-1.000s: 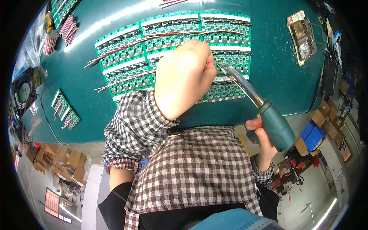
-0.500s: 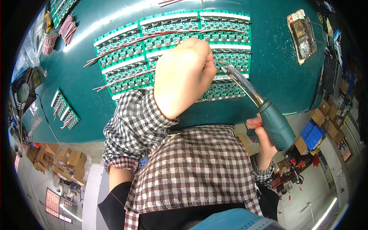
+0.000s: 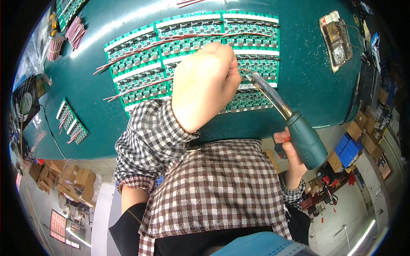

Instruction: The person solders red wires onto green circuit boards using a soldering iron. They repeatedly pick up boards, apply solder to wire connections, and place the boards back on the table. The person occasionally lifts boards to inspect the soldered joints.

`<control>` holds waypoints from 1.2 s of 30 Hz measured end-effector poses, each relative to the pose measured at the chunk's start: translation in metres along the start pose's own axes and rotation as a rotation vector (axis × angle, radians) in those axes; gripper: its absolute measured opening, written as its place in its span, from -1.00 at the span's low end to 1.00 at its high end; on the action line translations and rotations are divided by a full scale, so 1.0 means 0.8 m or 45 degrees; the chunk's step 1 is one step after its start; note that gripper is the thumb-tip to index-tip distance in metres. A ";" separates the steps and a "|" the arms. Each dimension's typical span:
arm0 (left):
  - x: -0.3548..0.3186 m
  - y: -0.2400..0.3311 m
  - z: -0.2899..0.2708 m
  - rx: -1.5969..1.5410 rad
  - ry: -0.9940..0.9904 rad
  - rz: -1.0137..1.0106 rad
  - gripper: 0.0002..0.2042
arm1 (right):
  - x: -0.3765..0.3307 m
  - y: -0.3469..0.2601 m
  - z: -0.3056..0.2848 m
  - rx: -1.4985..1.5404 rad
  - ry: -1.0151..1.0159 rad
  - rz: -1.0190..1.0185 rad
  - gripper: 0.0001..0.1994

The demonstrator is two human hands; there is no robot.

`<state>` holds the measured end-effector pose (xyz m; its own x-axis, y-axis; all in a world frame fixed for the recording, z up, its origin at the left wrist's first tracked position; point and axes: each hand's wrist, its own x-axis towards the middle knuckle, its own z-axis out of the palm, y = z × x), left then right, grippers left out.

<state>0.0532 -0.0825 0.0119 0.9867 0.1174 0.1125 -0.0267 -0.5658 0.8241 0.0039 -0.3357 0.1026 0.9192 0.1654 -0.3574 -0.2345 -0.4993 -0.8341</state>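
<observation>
My right hand (image 3: 294, 155) is closed round the dark green handle of a soldering iron (image 3: 308, 138). The iron's metal tip slants up and left onto a panel of green circuit boards (image 3: 252, 40), close by my left fingertips. Over the middle of that panel, my left hand (image 3: 205, 83) is closed in a pinch, its fingertips turned toward the iron's tip. What they pinch is hidden behind the hand. Thin red and black wires (image 3: 136, 50) lie in rows across the boards, with white strips between them.
At the right stands a soldering iron rest (image 3: 337, 38) on a grimy pad. A small circuit board panel (image 3: 72, 121) lies to the left on the green table (image 3: 307, 81). Bundles of wires (image 3: 76, 34) and a fan (image 3: 27, 100) are at the far left.
The soldering iron's handle has shifted very slightly down and left with my right hand. My left hand stays where it was.
</observation>
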 end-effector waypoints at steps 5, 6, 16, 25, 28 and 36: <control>0.000 0.000 0.001 -0.005 0.008 -0.003 -0.91 | 0.000 0.001 0.006 0.036 0.061 -0.013 -0.40; 0.000 0.000 0.001 -0.006 0.006 -0.002 -0.91 | 0.000 0.000 0.006 0.037 0.061 -0.010 -0.41; 0.000 0.000 0.001 -0.003 0.011 -0.003 -0.91 | 0.003 -0.005 0.006 0.010 0.037 0.023 -0.48; 0.001 0.001 0.000 -0.006 -0.002 0.003 -0.91 | 0.001 -0.004 0.004 0.034 0.033 0.005 -0.43; 0.000 0.001 -0.001 0.013 -0.010 -0.016 -0.91 | 0.001 -0.004 0.005 0.039 0.046 0.007 -0.40; 0.000 -0.001 0.001 -0.001 0.011 0.006 -0.91 | 0.002 -0.005 0.007 0.059 0.070 0.024 -0.42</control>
<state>0.0532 -0.0829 0.0111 0.9851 0.1216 0.1213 -0.0317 -0.5658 0.8239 0.0041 -0.3285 0.1030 0.9301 0.1086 -0.3509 -0.2653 -0.4621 -0.8462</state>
